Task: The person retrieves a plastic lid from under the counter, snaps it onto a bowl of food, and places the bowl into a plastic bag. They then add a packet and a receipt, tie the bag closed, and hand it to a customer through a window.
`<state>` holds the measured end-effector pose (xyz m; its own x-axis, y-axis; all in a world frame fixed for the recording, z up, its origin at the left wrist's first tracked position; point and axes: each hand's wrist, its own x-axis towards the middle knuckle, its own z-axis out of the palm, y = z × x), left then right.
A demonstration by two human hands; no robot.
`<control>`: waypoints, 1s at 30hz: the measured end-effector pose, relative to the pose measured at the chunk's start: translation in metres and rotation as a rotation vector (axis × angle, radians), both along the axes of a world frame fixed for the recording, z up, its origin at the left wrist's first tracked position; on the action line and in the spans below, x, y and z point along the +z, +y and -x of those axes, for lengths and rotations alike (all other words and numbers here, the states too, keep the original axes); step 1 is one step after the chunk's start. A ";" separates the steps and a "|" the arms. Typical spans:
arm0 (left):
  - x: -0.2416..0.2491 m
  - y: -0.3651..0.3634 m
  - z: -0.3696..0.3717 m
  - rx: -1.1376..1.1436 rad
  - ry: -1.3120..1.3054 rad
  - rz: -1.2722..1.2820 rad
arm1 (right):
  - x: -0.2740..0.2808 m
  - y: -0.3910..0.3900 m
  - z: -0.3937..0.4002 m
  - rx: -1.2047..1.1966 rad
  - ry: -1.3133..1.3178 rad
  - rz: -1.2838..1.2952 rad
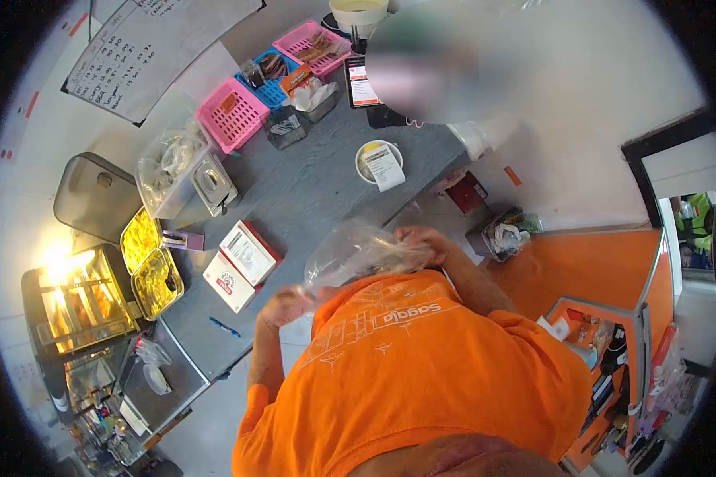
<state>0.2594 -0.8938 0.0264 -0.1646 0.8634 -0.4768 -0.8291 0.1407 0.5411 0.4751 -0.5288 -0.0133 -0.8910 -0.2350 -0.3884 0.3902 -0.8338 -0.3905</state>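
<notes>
A clear plastic bag (338, 253) is stretched between my two hands, just in front of the orange shirt. My left hand (288, 304) pinches its near left edge. At the bag's right end, my right hand (423, 245) has its fingers closed on the gathered plastic. On the grey table to the left lie two red-and-white boxes, one (249, 253) with a printed receipt on top and one (229, 282) with a round logo. Farther off stands a round white bowl (366, 149) with a receipt (386, 167) over its lid.
Pink baskets (232, 115) and a blue basket (264, 91) line the back of the table (310, 175). Trays of yellow food (157, 282) sit beside a lit warmer (87, 298) at left. A blue pen (225, 327) lies near the front edge. An orange shelf (605, 318) stands right.
</notes>
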 end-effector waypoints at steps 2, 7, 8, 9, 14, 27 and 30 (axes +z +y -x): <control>-0.016 0.014 0.015 0.517 -0.126 -0.238 | -0.011 0.008 0.016 0.126 0.017 -0.083; 0.007 0.052 0.026 0.163 0.663 0.081 | -0.019 0.026 0.056 0.091 -0.221 -0.523; -0.005 0.052 0.033 -0.004 1.095 0.330 | -0.031 0.038 0.061 0.006 -0.278 -0.446; 0.003 0.067 0.018 0.262 1.039 0.334 | -0.082 0.049 0.054 0.104 -0.073 -0.324; -0.072 0.059 0.049 0.301 0.778 0.700 | -0.091 -0.007 0.009 -0.154 -0.196 -0.597; -0.067 0.145 -0.050 -0.639 0.287 0.535 | -0.297 -0.118 -0.200 -0.507 -1.360 -0.867; -0.078 0.155 -0.088 -1.047 0.809 0.581 | -0.437 -0.168 -0.223 -0.174 -1.420 -0.897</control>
